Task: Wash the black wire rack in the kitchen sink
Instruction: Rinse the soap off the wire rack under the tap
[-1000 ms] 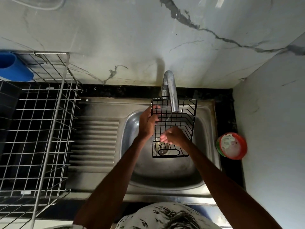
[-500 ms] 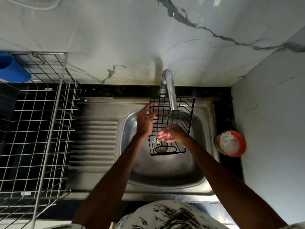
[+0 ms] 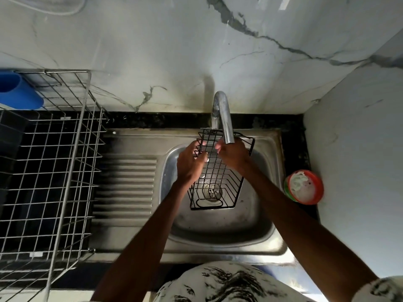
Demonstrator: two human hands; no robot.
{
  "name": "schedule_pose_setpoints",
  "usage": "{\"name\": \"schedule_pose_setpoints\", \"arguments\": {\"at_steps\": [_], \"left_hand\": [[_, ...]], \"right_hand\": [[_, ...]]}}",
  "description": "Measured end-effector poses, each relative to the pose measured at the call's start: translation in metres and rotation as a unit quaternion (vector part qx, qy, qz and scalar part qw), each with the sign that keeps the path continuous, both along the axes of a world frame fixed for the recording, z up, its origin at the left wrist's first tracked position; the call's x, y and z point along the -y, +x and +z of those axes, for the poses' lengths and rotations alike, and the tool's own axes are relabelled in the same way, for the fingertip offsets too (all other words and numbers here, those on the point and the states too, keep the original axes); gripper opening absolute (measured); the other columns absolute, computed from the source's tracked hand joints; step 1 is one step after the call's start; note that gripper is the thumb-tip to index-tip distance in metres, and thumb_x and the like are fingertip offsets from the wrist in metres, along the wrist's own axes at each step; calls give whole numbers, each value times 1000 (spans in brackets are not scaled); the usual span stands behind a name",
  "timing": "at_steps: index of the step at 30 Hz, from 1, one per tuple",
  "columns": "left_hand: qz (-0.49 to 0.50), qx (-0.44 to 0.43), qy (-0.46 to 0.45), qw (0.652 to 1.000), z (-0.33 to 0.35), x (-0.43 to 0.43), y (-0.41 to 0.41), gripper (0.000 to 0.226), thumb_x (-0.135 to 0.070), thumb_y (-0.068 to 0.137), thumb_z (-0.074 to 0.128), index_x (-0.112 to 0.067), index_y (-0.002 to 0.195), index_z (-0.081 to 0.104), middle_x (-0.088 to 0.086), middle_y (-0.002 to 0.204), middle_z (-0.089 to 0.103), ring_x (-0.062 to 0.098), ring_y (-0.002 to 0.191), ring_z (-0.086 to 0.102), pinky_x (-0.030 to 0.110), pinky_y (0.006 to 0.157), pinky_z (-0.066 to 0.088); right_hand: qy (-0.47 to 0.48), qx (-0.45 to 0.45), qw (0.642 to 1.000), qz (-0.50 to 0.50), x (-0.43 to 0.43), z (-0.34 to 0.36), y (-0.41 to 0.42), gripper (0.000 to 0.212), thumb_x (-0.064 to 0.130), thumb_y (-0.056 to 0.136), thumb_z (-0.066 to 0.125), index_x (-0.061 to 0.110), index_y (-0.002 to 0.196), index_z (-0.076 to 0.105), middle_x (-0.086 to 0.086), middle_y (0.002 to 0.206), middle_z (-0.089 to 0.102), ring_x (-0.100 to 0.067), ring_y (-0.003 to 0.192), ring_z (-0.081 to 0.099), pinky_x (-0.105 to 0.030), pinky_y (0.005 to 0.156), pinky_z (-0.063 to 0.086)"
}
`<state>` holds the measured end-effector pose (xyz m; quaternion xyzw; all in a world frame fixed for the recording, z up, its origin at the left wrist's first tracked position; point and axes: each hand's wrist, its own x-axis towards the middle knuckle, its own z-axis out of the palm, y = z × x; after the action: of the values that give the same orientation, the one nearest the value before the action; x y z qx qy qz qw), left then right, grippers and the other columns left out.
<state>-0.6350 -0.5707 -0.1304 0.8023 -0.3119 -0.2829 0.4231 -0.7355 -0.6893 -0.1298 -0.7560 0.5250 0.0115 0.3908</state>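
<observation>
A black wire rack (image 3: 220, 184) hangs tilted over the steel sink bowl (image 3: 220, 229), its far end just under the tap spout (image 3: 224, 118). My left hand (image 3: 189, 164) grips the rack's left edge with the fingers curled round the wires. My right hand (image 3: 233, 155) lies on the rack's upper part beneath the spout, fingers spread flat on the grid. The drain shows through the rack's lower wires.
A large silver wire dish rack (image 3: 50, 171) stands on the left counter with a blue cup (image 3: 17, 92) at its back. The ribbed drainboard (image 3: 126, 186) lies between it and the bowl. A red-rimmed round tub (image 3: 305, 186) sits right of the sink by the wall.
My right hand has slid up the rack from its middle to the top under the spout. The rack has tilted and its lower end has swung nearer to me.
</observation>
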Motion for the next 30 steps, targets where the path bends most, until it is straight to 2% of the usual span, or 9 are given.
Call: {"name": "schedule_pose_setpoints", "arguments": {"at_steps": [4, 9, 13, 15, 18, 21, 25, 28, 30], "left_hand": [[2, -8, 48, 999, 3, -6, 0, 46, -40, 94, 49, -8, 124, 63, -13, 74, 63, -2, 68, 60, 20, 60, 44], [-6, 10, 90, 996, -2, -16, 0, 62, -58, 84, 52, -9, 120, 62, -3, 89, 75, 16, 76, 72, 37, 76, 59], [-32, 64, 129, 989, 3, -22, 2, 52, -36, 88, 74, -11, 130, 58, 3, 116, 71, 21, 93, 69, 28, 80, 52], [-34, 78, 136, 987, 4, -26, 4, 61, -42, 85, 76, -11, 135, 57, 5, 122, 70, 23, 105, 68, 34, 89, 56], [-32, 83, 161, 983, 7, -30, 7, 74, -51, 80, 80, -13, 137, 54, 5, 129, 67, 24, 115, 65, 31, 92, 51], [-38, 103, 181, 977, 11, -32, 5, 85, -53, 75, 85, -15, 142, 50, 4, 133, 64, 24, 118, 62, 27, 88, 41], [-36, 99, 202, 974, 11, -35, 8, 93, -56, 70, 87, -17, 144, 46, 4, 134, 63, 25, 119, 62, 30, 92, 45], [-29, 76, 215, 973, 6, -39, 12, 93, -57, 68, 87, -17, 143, 47, 6, 136, 62, 26, 117, 63, 35, 91, 50], [-25, 58, 211, 975, 5, -42, 14, 91, -55, 68, 87, -17, 142, 48, 6, 135, 62, 26, 115, 64, 37, 91, 53]], "right_hand": [[181, 159, 968, -70, -8, -1, -9, 24, -6, 96, 52, 8, 101, 71, -17, 103, 74, -24, 92, 74, -42, 86, 61], [154, 154, 973, -74, -18, 3, -32, 28, -11, 95, 51, 0, 113, 68, -18, 112, 71, -21, 100, 72, -37, 92, 59], [93, 147, 981, -83, -19, 14, -41, 26, -6, 94, 59, 7, 113, 72, -9, 108, 75, -12, 92, 73, -20, 83, 59], [62, 142, 985, -75, -18, 22, -44, 26, -3, 97, 56, 8, 115, 72, -5, 105, 76, -7, 86, 71, -2, 68, 49], [56, 136, 987, -63, -15, 24, -48, 29, -1, 99, 53, 9, 117, 72, -3, 106, 75, -2, 81, 68, 2, 59, 42], [53, 143, 986, -67, -13, 21, -49, 27, -1, 97, 55, 14, 109, 75, 1, 102, 76, -2, 80, 71, -7, 65, 52], [51, 223, 960, -158, 1, 26, -50, 24, 2, 92, 65, 24, 90, 75, 7, 87, 77, -6, 79, 75, -27, 70, 62], [59, 232, 950, -199, 21, 24, -40, 16, 6, 92, 66, 19, 97, 75, 2, 92, 77, -11, 84, 75, -24, 72, 61], [104, 229, 948, -193, 35, 17, -28, 13, 13, 92, 65, 10, 102, 73, -10, 97, 75, -20, 90, 73, -35, 83, 60]]}}
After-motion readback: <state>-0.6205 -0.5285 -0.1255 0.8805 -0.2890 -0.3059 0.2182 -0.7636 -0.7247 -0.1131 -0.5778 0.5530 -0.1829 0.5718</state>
